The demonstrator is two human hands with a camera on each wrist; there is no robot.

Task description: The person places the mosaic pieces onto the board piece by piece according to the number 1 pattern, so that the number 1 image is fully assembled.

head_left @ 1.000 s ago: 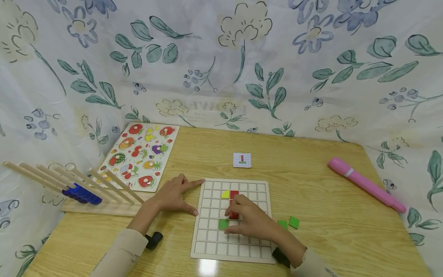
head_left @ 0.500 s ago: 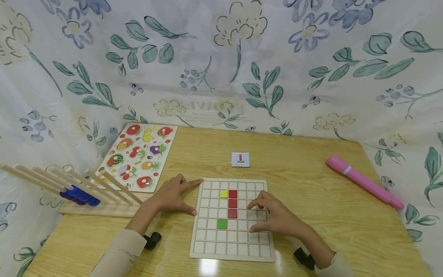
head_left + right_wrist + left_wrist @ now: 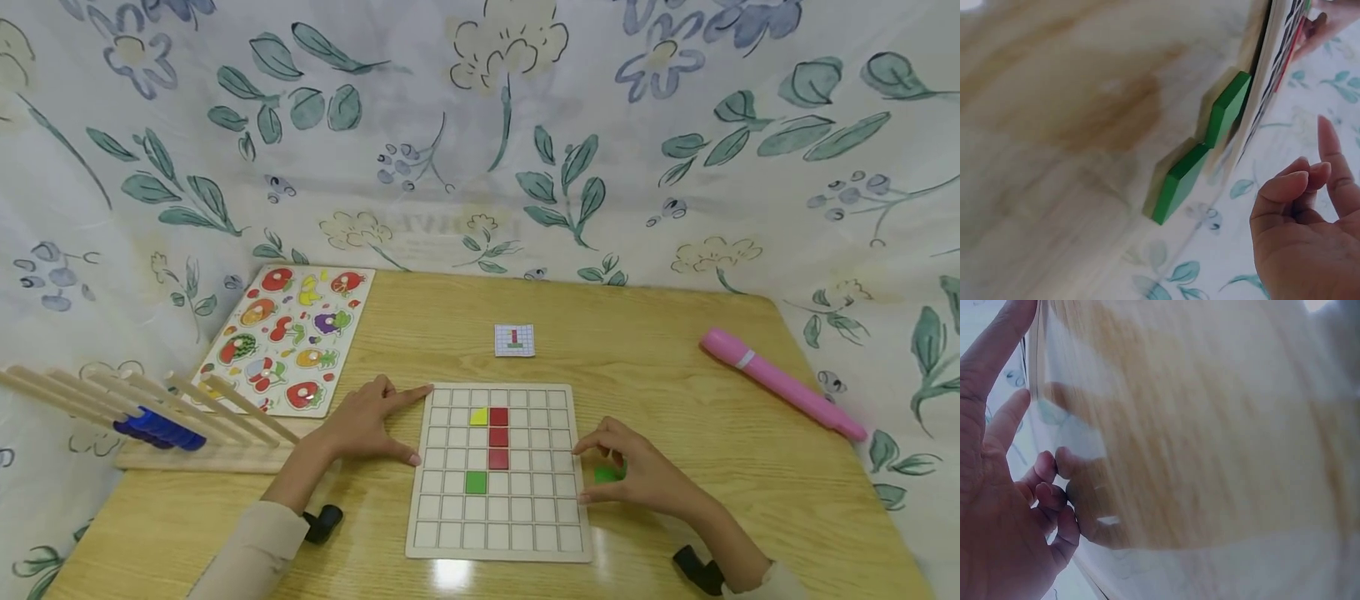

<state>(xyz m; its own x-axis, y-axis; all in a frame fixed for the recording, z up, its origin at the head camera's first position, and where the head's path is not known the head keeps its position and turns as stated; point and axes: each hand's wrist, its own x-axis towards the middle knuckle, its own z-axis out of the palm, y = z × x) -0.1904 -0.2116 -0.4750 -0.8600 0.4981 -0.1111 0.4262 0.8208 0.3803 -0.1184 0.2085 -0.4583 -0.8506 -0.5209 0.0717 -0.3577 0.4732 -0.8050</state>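
Green tiles (image 3: 1182, 181): beside board (image 3: 532, 483)
Right hand (image 3: 639, 469): tips apart, hides some from above
Left hand (image 3: 363, 425): tips apart, touching board
Around: fruit puzzle (image 3: 281, 342), pink stick (image 3: 782, 383)

Wood-grain table (image 3: 637, 350) bearing grid board (image 3: 522, 507), green tiles (image 3: 1229, 111), card (image 3: 514, 341)

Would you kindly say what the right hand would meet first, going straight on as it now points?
The grid board, likely its right edge; the height of the right hand is unclear, so it might pass above.
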